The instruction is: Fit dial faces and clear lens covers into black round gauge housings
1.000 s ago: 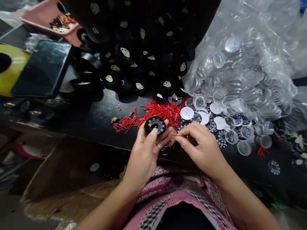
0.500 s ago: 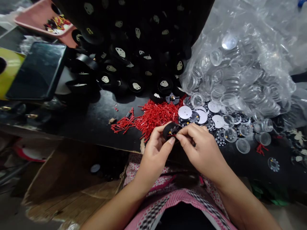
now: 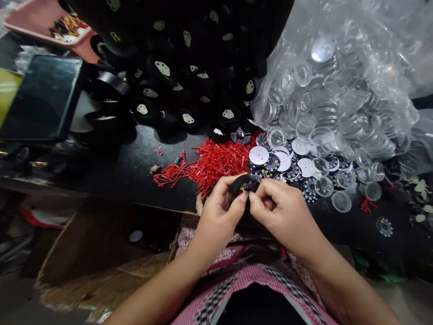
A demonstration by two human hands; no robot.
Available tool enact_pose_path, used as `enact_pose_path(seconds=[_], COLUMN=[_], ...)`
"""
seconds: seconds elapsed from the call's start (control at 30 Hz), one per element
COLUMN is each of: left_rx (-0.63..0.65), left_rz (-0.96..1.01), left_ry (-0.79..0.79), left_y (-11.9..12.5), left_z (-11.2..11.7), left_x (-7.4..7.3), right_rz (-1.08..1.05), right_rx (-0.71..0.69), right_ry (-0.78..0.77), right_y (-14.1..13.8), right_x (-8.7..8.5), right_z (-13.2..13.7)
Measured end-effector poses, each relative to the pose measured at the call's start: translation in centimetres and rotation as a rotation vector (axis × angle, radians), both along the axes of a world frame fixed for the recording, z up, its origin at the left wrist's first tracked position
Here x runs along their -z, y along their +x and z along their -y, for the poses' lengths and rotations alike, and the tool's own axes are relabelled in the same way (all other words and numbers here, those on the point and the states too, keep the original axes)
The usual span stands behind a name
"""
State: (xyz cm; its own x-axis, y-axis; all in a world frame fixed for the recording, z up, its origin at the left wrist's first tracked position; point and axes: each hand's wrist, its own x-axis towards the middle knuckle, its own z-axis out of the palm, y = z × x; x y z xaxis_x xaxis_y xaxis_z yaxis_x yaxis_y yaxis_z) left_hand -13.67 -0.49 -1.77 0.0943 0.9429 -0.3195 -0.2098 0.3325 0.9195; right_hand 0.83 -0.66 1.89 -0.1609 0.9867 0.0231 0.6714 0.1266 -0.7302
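My left hand (image 3: 219, 214) grips a small round black gauge body (image 3: 244, 183) with a printed dial face, just over the near edge of the black table (image 3: 131, 167). My right hand (image 3: 282, 210) is closed in a pinch, its thumb and fingertips pressed onto the dial; the red needle it held a moment ago is hidden under the fingers. A heap of red plastic needles (image 3: 216, 161) lies right behind my hands. Printed dial discs (image 3: 287, 164), some face down and white, are spread to the right of it.
A pile of black gauge housings (image 3: 189, 67) fills the back of the table. A clear bag of transparent lens caps (image 3: 338, 90) spills at the right. A dark phone (image 3: 40, 97) leans at the left, a pink tray (image 3: 50, 27) behind it. A cardboard box (image 3: 98, 253) stands below left.
My left hand carried the gauge body rightward and tilted it toward my right hand. My right hand brought the red needle onto the dial and now pinches over it.
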Motion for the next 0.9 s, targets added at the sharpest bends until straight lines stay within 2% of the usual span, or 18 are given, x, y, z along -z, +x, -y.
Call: enact_pose_path(seconds=[0.07, 0.13, 0.23, 0.33, 0.5, 0.63, 0.8, 0.9], left_rx=[0.047, 0.079, 0.101, 0.114, -0.003, -0.040, 0.049, 0.078], left_rz=[0.158, 0.257, 0.259, 0.226, 0.204, 0.209, 0.072, -0.038], left_ry=[-0.109, -0.149, -0.126, -0.135, -0.270, -0.290, -0.284, -0.245], left_y=[0.0, -0.1, -0.3, -0.3, 0.3, 0.8, 0.9, 1.0], left_z=[-0.3, -0.4, -0.2, 0.2, 0.9, 1.0, 0.8, 0.9], left_x=[0.0, 0.2, 0.7, 1.1, 1.1, 0.5, -0.9, -0.8], right_rz=[-0.009, 0.038, 0.219, 0.383, 0.486, 0.459, 0.428, 0.399], right_rx=[-0.040, -0.088, -0.155, -0.202, -0.209, -0.134, -0.131, -0.079], right_ry=[0.078, 0.186, 0.293, 0.318, 0.318, 0.217, 0.153, 0.051], right_y=[0.5, 0.8, 0.9, 0.6, -0.1, -0.3, -0.3, -0.2], right_x=[-0.2, -0.1, 0.3, 0.8, 0.6, 0.5, 0.5, -0.2], right_z=[-0.2, -0.5, -0.9, -1.2, -1.3, -1.1, -0.5, -0.4])
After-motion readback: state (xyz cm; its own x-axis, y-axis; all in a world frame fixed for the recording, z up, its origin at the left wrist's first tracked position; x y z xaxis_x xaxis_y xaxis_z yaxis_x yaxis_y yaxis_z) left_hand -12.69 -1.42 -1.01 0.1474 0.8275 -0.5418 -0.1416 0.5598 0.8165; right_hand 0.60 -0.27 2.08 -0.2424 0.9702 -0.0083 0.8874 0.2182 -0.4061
